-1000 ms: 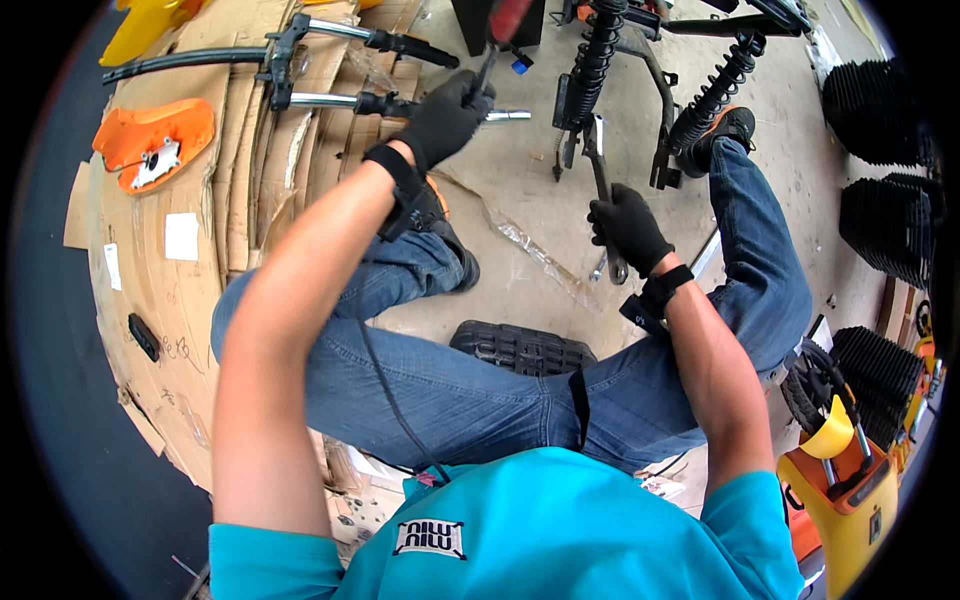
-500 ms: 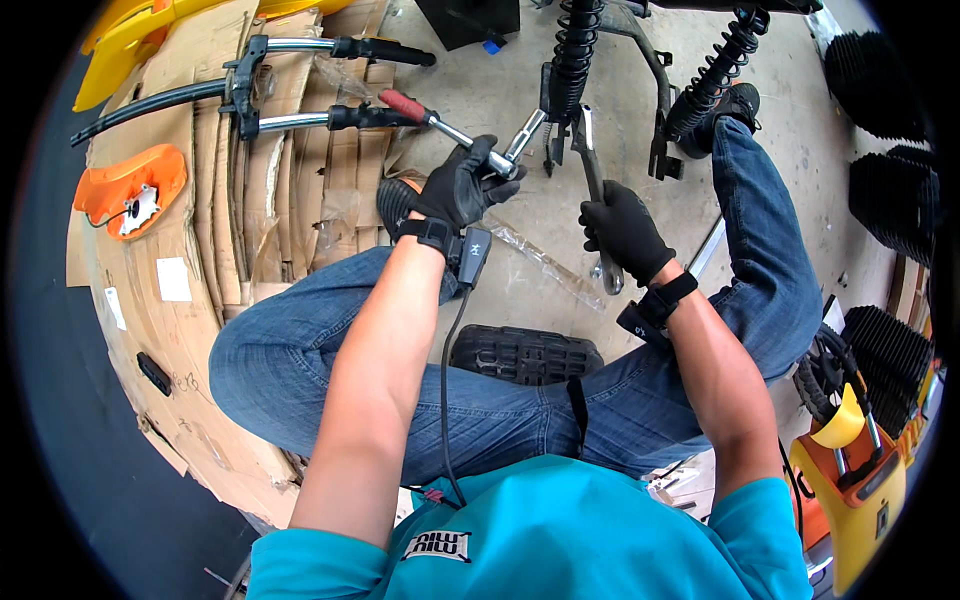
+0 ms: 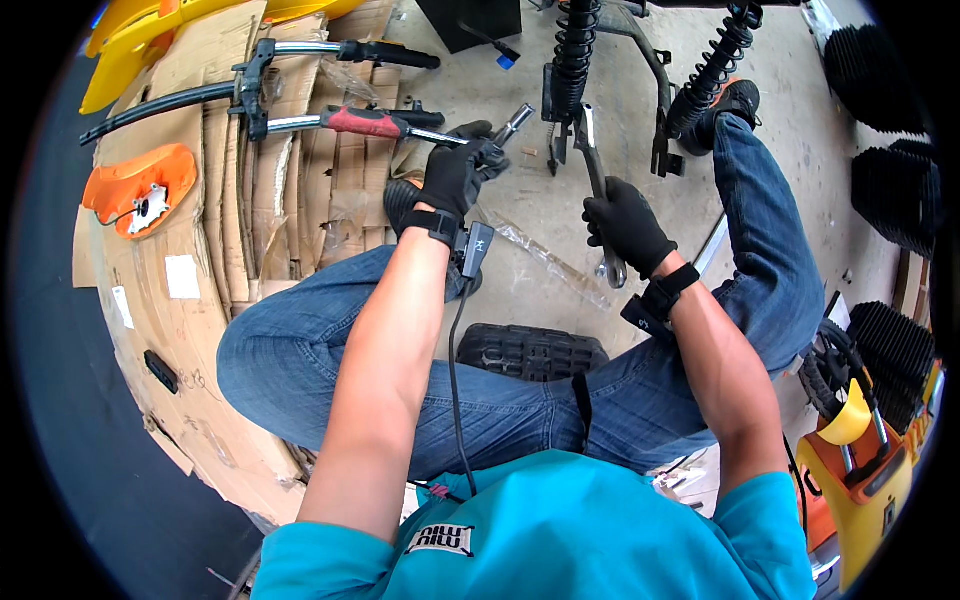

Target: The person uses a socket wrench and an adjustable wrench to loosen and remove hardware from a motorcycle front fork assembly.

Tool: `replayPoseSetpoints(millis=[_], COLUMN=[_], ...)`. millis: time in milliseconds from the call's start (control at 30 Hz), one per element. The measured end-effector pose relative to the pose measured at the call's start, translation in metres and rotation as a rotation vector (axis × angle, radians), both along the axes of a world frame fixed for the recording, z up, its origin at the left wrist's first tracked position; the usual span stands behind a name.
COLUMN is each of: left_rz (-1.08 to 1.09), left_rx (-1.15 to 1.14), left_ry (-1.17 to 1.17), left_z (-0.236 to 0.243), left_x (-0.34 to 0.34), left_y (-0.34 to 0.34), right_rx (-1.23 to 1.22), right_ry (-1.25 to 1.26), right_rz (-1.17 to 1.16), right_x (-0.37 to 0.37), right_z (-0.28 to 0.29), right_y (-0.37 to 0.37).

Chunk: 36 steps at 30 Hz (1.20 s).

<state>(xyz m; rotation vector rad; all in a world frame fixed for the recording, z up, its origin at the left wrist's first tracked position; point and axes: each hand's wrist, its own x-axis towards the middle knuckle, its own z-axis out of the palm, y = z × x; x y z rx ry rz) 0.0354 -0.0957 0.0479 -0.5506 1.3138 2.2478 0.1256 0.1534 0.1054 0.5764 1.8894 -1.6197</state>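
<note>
My gloved left hand (image 3: 457, 175) is closed around the head end of a socket wrench (image 3: 366, 121). Its red-and-grey handle points left, and the chrome socket (image 3: 517, 122) sticks out up and to the right, apart from the machine. In my gloved right hand (image 3: 626, 224) is a steel spanner (image 3: 593, 158), gripped along its shaft. The spanner's upper end meets the lower end of a black coil-spring shock absorber (image 3: 576, 62); exactly what it sits on is too small to tell.
A second shock absorber (image 3: 714, 72) and a black bracket (image 3: 660, 130) stand to the right. A fork assembly (image 3: 251, 90) and an orange plastic part (image 3: 150, 190) lie on cardboard (image 3: 215, 340) at left. Between my legs is a black ridged pad (image 3: 532, 352).
The socket wrench has swung away from the shock absorber's lower end; its handle has dropped toward level and its socket moved left. My right hand and spanner have barely moved.
</note>
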Motion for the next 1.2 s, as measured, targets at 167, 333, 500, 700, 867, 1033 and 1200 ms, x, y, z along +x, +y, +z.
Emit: replayPoseSetpoints(millis=[167,333,500,700,867,1033,1200], left_rz=[-0.100,-0.050,-0.056,-0.034,-0.004,0.026,-0.035], left_rx=[-0.429,-0.502,-0.758,-0.755,-0.895,-0.822,-0.803], left_ry=[0.184,0.405,0.634,0.820,0.937,0.878,0.862], left_z=[-0.021,-0.051,-0.061,-0.080,-0.081,-0.086,-0.082], left_x=[-0.015,-0.026,-0.031,-0.036,-0.037,-0.039,-0.042], left_y=[0.005,0.018,0.025,0.033,0.038,0.039,0.039], right_rx=[-0.009,-0.011,0.000,-0.001,-0.006,0.010,0.007], right_ry=[-0.023,-0.040,-0.044,-0.077,-0.048,-0.042,-0.047], right_rz=[-0.028,-0.011,-0.008,-0.016,-0.033,-0.016,-0.022], right_x=[0.002,0.000,0.001,-0.002,-0.001,-0.004,-0.002], right_z=[0.000,0.006,0.006,0.010,0.010,0.013,0.011], right_y=[-0.002,-0.003,-0.001,-0.005,-0.005,-0.008,-0.008])
